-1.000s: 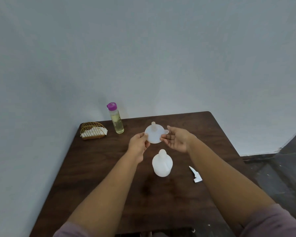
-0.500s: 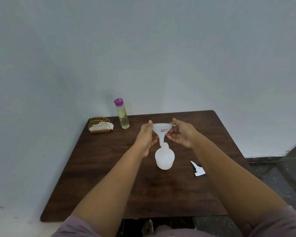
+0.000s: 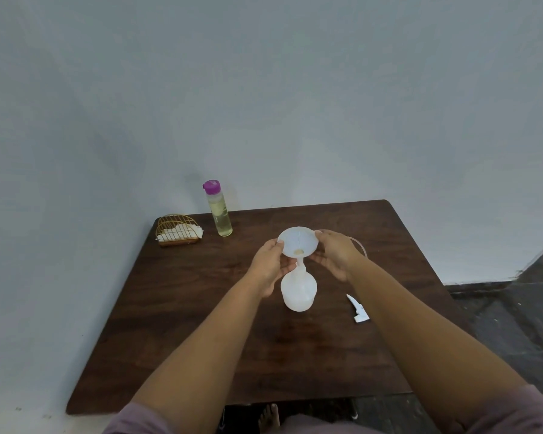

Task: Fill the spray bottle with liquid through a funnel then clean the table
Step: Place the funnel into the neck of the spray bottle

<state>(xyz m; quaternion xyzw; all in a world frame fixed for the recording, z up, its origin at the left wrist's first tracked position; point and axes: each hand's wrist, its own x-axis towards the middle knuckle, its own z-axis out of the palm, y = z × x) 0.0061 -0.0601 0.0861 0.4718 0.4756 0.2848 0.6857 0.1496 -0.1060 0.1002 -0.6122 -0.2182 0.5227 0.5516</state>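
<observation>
White funnel [image 3: 297, 242] in spray bottle [image 3: 298, 291] — both hands at its rim

Short, seemingly mauve sleeves [image 3: 145, 418]

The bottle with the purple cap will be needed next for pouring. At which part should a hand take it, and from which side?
Grip the purple-capped bottle around the middle of its slim round body, below the cap. It stands upright at the table's far edge near the wall, with the wire napkin holder on its left, so I would come from the near right side, probably with the left hand.
</observation>
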